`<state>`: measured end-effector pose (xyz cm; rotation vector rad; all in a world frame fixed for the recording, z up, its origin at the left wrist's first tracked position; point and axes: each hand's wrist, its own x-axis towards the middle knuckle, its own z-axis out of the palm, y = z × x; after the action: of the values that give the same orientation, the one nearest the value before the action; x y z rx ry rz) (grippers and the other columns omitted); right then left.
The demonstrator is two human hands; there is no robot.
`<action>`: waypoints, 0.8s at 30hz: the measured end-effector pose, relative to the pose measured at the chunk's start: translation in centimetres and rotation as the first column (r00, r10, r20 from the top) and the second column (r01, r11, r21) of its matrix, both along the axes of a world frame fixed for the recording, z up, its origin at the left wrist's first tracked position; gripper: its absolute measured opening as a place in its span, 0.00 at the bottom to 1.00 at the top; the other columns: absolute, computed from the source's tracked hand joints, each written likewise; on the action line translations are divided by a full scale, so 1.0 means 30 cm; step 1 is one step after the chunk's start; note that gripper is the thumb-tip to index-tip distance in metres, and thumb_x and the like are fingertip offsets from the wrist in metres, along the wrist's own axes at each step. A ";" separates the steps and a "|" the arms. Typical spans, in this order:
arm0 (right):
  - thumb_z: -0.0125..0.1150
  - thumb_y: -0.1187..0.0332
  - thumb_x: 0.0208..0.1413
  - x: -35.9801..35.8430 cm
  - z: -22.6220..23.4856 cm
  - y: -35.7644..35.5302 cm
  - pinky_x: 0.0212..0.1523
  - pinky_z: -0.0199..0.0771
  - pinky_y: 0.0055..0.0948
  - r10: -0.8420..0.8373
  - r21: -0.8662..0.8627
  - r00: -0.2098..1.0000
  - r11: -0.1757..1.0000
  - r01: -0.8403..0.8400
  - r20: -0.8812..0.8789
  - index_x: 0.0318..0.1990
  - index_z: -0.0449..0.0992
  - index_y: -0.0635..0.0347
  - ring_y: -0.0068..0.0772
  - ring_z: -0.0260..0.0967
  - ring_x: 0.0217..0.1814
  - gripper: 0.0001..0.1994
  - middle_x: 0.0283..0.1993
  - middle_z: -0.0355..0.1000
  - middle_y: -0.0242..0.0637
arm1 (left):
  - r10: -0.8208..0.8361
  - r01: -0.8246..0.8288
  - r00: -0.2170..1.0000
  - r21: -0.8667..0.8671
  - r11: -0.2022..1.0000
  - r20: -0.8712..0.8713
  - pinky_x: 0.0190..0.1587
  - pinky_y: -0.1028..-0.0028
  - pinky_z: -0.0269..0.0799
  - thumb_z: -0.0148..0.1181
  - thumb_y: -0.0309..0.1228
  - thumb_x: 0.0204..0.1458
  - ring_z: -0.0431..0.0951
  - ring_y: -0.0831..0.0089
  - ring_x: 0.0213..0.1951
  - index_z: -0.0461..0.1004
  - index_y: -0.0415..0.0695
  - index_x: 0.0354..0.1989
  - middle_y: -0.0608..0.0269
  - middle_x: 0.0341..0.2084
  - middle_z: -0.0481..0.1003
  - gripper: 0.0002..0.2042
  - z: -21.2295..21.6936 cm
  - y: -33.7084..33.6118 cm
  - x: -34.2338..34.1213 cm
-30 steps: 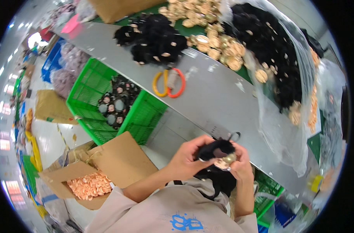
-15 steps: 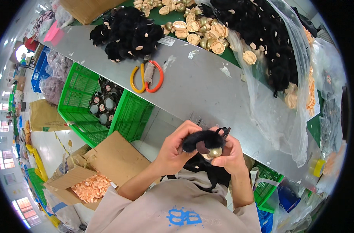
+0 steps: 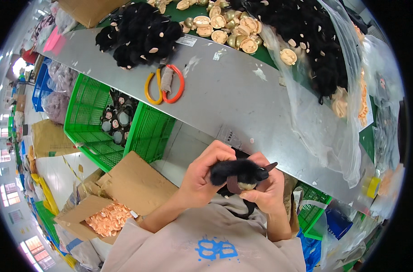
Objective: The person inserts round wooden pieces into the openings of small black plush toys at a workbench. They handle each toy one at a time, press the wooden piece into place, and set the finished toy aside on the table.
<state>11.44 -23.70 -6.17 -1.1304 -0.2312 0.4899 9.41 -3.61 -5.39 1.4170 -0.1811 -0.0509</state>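
In front of my body, over the table's near edge, a black plush toy piece (image 3: pixel 231 172) with brown ear-like flaps is gripped between both hands. My left hand (image 3: pixel 202 173) closes round its left end. My right hand (image 3: pixel 271 188) wraps the other end, its thumb pressing by a round gold plastic shell (image 3: pixel 247 186) that shows only partly at the underside. Beneath the hands, more black plush with a dark strap (image 3: pixel 246 209) lies at my lap, mostly hidden.
On the grey metal table (image 3: pixel 233 95) lie scissors with yellow and red handles (image 3: pixel 174 86), a black plush pile (image 3: pixel 145 38), peach-and-gold shells (image 3: pixel 218 21) and a plastic bag of black plush (image 3: pixel 317 50). Left stand a green crate (image 3: pixel 86 113) and a carton (image 3: pixel 136 183) with peach pieces.
The plush has turned in my hands, so the gold shell shows less and a brown flap points right. My right fingers have shifted round it. The whole view has moved slightly.
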 end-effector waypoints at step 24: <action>0.76 0.73 0.37 -0.099 0.017 0.010 0.32 0.74 0.32 -0.077 -0.219 0.486 0.824 0.523 0.870 0.48 0.72 0.67 0.40 0.70 0.33 0.27 0.48 0.75 0.49 | 0.108 -0.062 0.953 -0.165 0.984 0.284 0.40 0.73 0.68 0.54 0.13 0.48 0.71 0.67 0.39 0.72 0.43 0.40 0.52 0.42 0.68 0.13 -0.050 -0.086 -0.010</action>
<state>8.46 -23.40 -5.66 -1.8018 -0.7701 -0.4314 9.10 -6.18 -6.90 1.2712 -0.3608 0.2418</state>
